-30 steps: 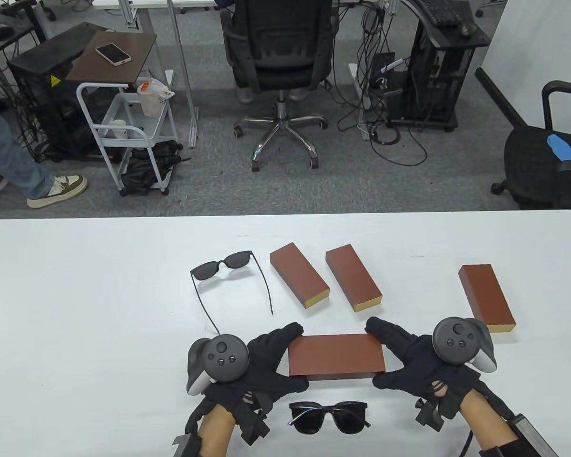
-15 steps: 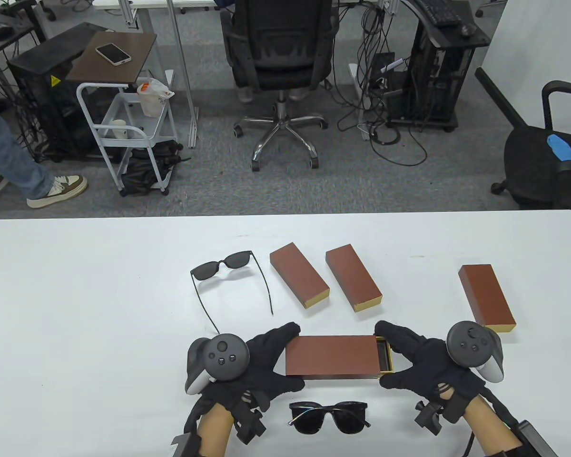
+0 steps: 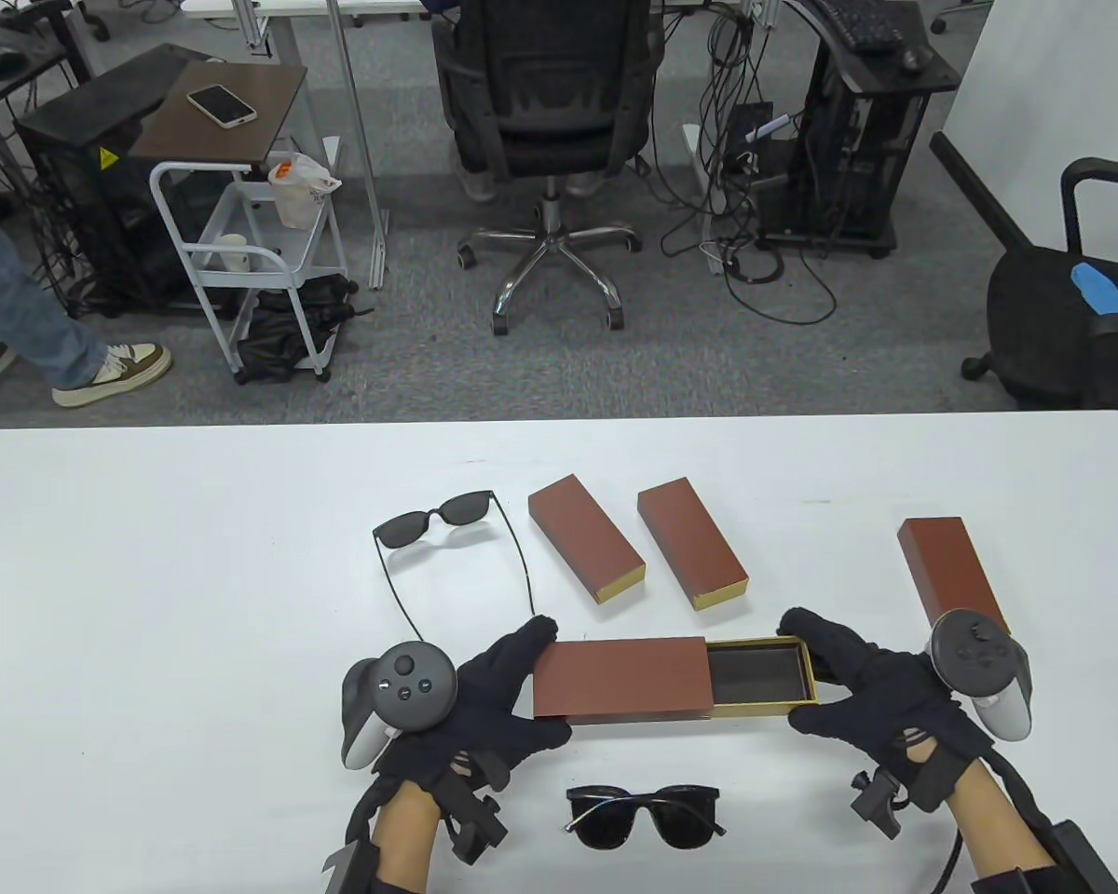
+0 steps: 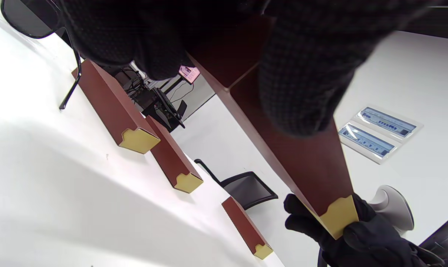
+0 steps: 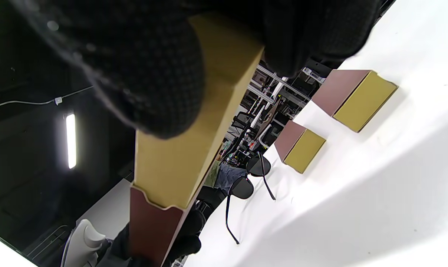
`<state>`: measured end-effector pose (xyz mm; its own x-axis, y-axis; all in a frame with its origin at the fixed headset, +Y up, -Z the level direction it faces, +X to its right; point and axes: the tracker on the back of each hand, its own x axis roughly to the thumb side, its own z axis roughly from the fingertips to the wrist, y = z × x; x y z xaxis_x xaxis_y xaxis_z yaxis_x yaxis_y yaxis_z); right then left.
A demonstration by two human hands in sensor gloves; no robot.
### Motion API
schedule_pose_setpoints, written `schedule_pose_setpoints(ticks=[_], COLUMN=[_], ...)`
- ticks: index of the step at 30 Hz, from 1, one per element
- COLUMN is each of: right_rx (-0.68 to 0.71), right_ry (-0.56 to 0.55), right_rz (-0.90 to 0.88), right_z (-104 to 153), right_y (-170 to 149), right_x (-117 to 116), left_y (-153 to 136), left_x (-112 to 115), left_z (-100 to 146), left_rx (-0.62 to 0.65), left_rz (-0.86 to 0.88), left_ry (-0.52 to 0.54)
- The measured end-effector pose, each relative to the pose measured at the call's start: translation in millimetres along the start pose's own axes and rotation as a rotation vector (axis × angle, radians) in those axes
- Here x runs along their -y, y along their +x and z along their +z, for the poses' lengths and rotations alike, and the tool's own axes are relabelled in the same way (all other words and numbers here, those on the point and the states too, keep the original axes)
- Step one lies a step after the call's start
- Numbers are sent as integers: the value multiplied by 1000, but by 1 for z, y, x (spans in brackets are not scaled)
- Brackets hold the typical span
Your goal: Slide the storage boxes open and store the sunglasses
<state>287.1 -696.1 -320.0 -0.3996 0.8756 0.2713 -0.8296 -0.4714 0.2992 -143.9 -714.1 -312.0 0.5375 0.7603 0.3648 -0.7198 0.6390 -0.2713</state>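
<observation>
1. Left hand (image 3: 484, 698): thumb and fingers clasped the left end of the brown sleeve (image 3: 620, 677) of the storage box, thumb on the near edge, fingers on the far edge.
2. Right hand (image 3: 880, 694): pinched the right end of the gold inner tray (image 3: 806, 666), which stood roughly half out of the sleeve.
3. Storage box: lay between the two hands on the white surface (image 3: 149, 577), long axis left to right; dark lining showed in the tray, nothing in it.
4. Folded sunglasses (image 3: 643, 815): black, thick-framed, just near of the box and between the wrists, long axis parallel to the tray; about equally near either hand.
5. Open sunglasses (image 3: 447, 521): thin-framed, arms unfolded, beyond the left hand.
6. Three closed boxes (image 3: 585, 538), (image 3: 691, 543), (image 3: 950, 568): brown with gold ends, further back and to the right.
</observation>
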Motion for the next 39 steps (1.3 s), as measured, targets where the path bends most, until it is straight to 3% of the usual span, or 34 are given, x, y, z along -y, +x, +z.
schedule_pose_setpoints(ticks=[5,10,14,16,21,26,31,39], right_rx=[6,31,48,55,65,59,52,37], right_ry=[-24,-58,-81,-102,-109,-106,-103,-89], right_rz=[-39,-87,-102,-123,-156,-168,-167,-111], right_z=[2,3,4,4,4,4,4,3], right_y=[-2,2,5,7,12,13,13,16], right_x=[2,3,0,-2,-10,-16,-19,-26], left_y=[-2,-7,-11,-14,-20,-18,-19,-21], left_x=[2,8,9,10,23,34,35,29], left_z=[0,1,4,5,5,3,3,9], left_rx=[-33,-111,-180,-205,-220,-186,-210,-235], left_rz=[89,327,507,602,908,1081,1068,1082], left_ry=[-2,-10,97,100,-38,-179,-131,74])
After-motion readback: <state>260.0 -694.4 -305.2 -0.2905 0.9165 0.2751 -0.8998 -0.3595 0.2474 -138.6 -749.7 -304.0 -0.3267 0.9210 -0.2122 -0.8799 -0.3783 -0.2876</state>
